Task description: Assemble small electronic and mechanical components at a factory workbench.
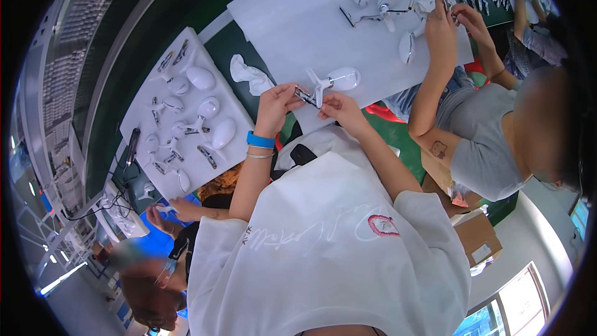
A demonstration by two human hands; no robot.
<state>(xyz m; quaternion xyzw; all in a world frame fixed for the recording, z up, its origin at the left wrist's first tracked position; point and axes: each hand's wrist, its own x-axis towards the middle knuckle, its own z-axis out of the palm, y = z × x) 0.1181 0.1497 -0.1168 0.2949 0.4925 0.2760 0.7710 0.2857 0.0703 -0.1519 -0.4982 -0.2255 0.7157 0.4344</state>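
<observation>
Just in front of my body, both hands are closed around one assembly over the near edge of the white-covered table. My left hand (pixel 275 107) pinches its shiny, dark metal strip (pixel 305 95). With thumb and fingertips, my right hand (pixel 343 112) grips near the lower end of its white, branched bracket (pixel 319 86). A glossy white oval piece (pixel 344 78) lies at the bracket's right side, seemingly joined to it. My fingers hide where the strip meets the bracket. A crumpled white cloth (pixel 249 75) lies beyond my left hand.
A white foam-like board (pixel 205 56) at left carries several similar white oval assemblies and metal strips. More lie on the white table covering (pixel 280 18). At right, a co-worker's hands (pixel 443 25) handle a metal part; another person sits at lower left. A cardboard box (pixel 477 236) stands right.
</observation>
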